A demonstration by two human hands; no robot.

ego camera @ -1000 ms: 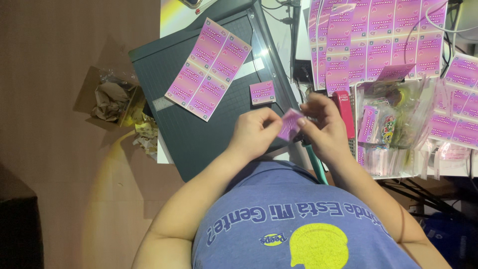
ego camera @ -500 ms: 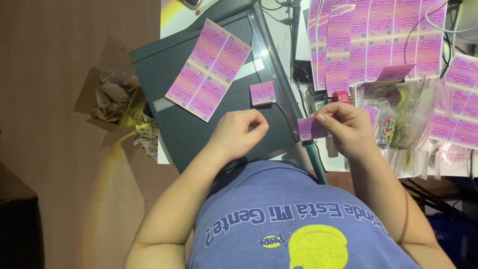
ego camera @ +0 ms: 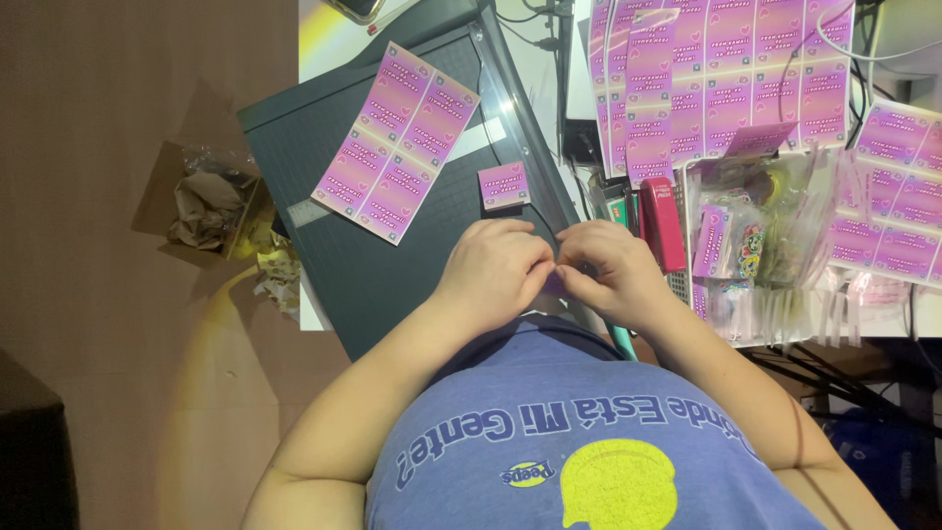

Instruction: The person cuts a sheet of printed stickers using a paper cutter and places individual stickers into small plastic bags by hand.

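Note:
My left hand and my right hand are pressed together over the near edge of a dark grey paper trimmer. Their fingertips pinch a small purple card, and only a sliver of it shows between them. A sheet of several pink-purple labels lies on the trimmer bed. One cut label lies just beyond my hands, next to the cutting rail.
A red stapler stands right of my right hand. Clear bags of stickers and large uncut label sheets cover the table on the right. A cardboard box of crumpled paper sits on the floor at left.
My right hand, which held the purple card up to the right, has come back left to meet my left hand. The card is now mostly hidden between the fingers.

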